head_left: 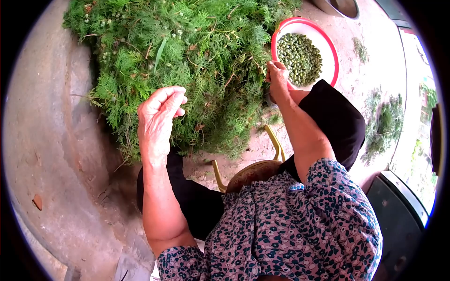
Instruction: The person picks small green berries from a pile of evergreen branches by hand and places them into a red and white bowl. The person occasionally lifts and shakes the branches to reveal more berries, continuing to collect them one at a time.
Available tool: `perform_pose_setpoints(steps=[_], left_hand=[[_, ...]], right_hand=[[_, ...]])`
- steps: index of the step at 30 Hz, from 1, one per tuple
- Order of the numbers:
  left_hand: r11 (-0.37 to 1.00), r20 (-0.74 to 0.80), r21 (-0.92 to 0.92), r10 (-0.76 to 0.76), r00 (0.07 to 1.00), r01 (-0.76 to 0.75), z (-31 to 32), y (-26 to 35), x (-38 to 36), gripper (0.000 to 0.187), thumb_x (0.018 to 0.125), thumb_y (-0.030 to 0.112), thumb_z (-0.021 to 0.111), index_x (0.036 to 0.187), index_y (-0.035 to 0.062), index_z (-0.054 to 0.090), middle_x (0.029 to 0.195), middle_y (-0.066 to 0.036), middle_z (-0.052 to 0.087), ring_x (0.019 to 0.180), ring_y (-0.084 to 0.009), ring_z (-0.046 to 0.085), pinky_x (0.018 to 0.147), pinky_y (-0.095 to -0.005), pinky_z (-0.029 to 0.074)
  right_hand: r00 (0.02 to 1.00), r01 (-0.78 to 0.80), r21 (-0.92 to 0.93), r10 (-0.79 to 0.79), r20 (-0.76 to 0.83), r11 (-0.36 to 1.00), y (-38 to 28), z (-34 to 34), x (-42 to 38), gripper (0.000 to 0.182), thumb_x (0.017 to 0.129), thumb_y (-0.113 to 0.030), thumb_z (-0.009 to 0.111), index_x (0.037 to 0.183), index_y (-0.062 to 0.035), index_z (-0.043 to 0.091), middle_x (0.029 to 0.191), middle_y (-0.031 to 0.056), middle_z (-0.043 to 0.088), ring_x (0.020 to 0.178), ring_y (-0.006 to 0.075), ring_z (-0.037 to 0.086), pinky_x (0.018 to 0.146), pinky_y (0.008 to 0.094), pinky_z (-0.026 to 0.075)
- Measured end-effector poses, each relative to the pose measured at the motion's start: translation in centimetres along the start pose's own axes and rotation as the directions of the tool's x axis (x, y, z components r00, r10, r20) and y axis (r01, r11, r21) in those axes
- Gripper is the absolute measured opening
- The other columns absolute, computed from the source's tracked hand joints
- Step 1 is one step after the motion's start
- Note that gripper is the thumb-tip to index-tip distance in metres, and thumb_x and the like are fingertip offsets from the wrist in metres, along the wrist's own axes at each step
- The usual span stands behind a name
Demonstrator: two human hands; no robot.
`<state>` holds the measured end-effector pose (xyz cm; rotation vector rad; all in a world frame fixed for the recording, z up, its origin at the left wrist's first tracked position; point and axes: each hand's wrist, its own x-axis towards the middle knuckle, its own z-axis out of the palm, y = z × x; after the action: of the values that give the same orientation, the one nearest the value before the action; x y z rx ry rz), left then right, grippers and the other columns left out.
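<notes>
My left hand (159, 112) is raised over the near left part of a big heap of green conifer branches (187, 61). Its fingers are curled and the thumb is pressed to them; anything between the fingertips is hidden. My right hand (278, 77) is closed beside the near left rim of a white basin with a red rim (336, 54), where the branches end. What its fingers hold, if anything, does not show. Many small round green cones (300, 58) cover the bottom of the basin.
I sit on a low seat with yellowish legs (274, 140), the heap in front of my knees. A metal bowl (344, 7) stands at the top right. Loose green sprigs (386, 122) lie on the concrete floor (51, 140) at the right. A dark box-like object (396, 225) is at the lower right.
</notes>
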<state>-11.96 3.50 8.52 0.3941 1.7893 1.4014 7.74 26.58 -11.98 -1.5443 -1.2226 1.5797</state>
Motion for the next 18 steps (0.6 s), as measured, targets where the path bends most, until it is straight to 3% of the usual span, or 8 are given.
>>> perform_pose_setpoints(steps=[2, 4, 6, 8, 10, 14, 16, 18], left_hand=[[1.000, -0.004, 0.007, 0.002, 1.000, -0.002, 0.2, 0.1, 0.0, 0.018, 0.084, 0.016, 0.059, 0.095, 0.0024, 0.063, 0.078, -0.003, 0.062, 0.062, -0.0055, 0.052, 0.059, -0.0191, 0.042], [1.000, 0.001, 0.008, -0.002, 1.000, 0.002, 0.3, 0.2, 0.0, 0.017, 0.084, 0.015, 0.058, 0.095, 0.0020, 0.063, 0.078, -0.003, 0.062, 0.062, -0.0056, 0.052, 0.060, -0.0192, 0.042], [1.000, 0.006, 0.013, -0.015, 1.000, 0.015, 0.4, 0.3, 0.1, 0.017, 0.084, 0.014, 0.058, 0.095, 0.0018, 0.062, 0.078, -0.003, 0.062, 0.063, -0.0058, 0.052, 0.059, -0.0193, 0.042], [0.999, 0.010, 0.022, -0.033, 0.999, 0.033, 0.5, 0.3, 0.2, 0.017, 0.084, 0.014, 0.058, 0.095, 0.0016, 0.062, 0.078, -0.004, 0.062, 0.063, -0.0059, 0.052, 0.059, -0.0193, 0.042], [0.999, 0.011, 0.012, -0.030, 0.999, 0.030, 0.5, 0.4, 0.2, 0.017, 0.084, 0.014, 0.058, 0.095, 0.0012, 0.062, 0.078, -0.004, 0.062, 0.063, -0.0063, 0.052, 0.060, -0.0195, 0.043], [0.999, 0.012, 0.000, -0.041, 0.999, 0.041, 0.4, 0.6, 0.0, 0.019, 0.083, 0.014, 0.059, 0.096, 0.0003, 0.062, 0.079, -0.004, 0.062, 0.063, -0.0072, 0.052, 0.060, -0.0202, 0.043], [0.999, 0.010, -0.003, -0.048, 0.999, 0.048, 0.4, 0.6, 0.1, 0.019, 0.083, 0.014, 0.059, 0.096, 0.0002, 0.062, 0.079, -0.005, 0.062, 0.063, -0.0074, 0.052, 0.060, -0.0204, 0.044], [0.999, 0.016, -0.012, -0.031, 0.999, 0.031, 0.4, 0.7, 0.1, 0.019, 0.083, 0.014, 0.059, 0.096, 0.0002, 0.062, 0.079, -0.005, 0.062, 0.064, -0.0071, 0.052, 0.060, -0.0203, 0.044]], right_hand=[[0.995, 0.089, 0.078, -0.085, -0.051, 0.993, 1.9, 0.5, -0.6, 0.015, 0.083, -0.016, 0.058, 0.085, -0.0008, 0.057, 0.056, -0.0008, 0.047, 0.040, 0.0066, 0.040, 0.034, 0.0209, 0.032], [0.983, -0.146, -0.063, 0.152, 0.108, 0.987, 3.6, 1.1, -1.3, 0.018, 0.083, -0.017, 0.058, 0.087, 0.0002, 0.056, 0.056, 0.0013, 0.048, 0.040, 0.0085, 0.043, 0.032, 0.0221, 0.032], [0.950, -0.271, -0.129, 0.286, 0.124, 0.954, 5.1, 2.1, -1.5, 0.019, 0.084, -0.017, 0.057, 0.091, 0.0005, 0.055, 0.056, 0.0032, 0.048, 0.040, 0.0106, 0.044, 0.033, 0.0233, 0.033], [0.961, -0.255, -0.080, 0.261, 0.086, 0.964, 6.2, 3.0, -1.1, 0.020, 0.085, -0.017, 0.056, 0.095, 0.0002, 0.054, 0.058, 0.0039, 0.049, 0.041, 0.0118, 0.045, 0.034, 0.0243, 0.035], [0.977, -0.148, -0.051, 0.138, -0.162, 0.988, 7.0, 4.2, -0.1, 0.020, 0.085, -0.017, 0.056, 0.096, -0.0004, 0.054, 0.061, 0.0034, 0.050, 0.042, 0.0119, 0.047, 0.035, 0.0249, 0.036], [0.952, -0.228, -0.172, 0.182, -0.245, 0.958, 6.5, 6.1, 1.2, 0.028, 0.081, -0.023, 0.062, 0.098, -0.0010, 0.056, 0.064, 0.0032, 0.052, 0.043, 0.0126, 0.049, 0.035, 0.0246, 0.036], [0.959, -0.238, -0.345, 0.163, -0.233, 0.908, 6.5, 6.0, 2.0, 0.034, 0.078, -0.027, 0.065, 0.100, -0.0020, 0.057, 0.065, 0.0032, 0.053, 0.042, 0.0130, 0.049, 0.034, 0.0246, 0.036], [0.912, -0.367, 0.030, 0.366, -0.186, 0.930, 5.9, 5.2, 1.5, 0.029, 0.078, -0.026, 0.064, 0.094, -0.0027, 0.057, 0.063, 0.0026, 0.051, 0.046, 0.0133, 0.050, 0.035, 0.0241, 0.036]])
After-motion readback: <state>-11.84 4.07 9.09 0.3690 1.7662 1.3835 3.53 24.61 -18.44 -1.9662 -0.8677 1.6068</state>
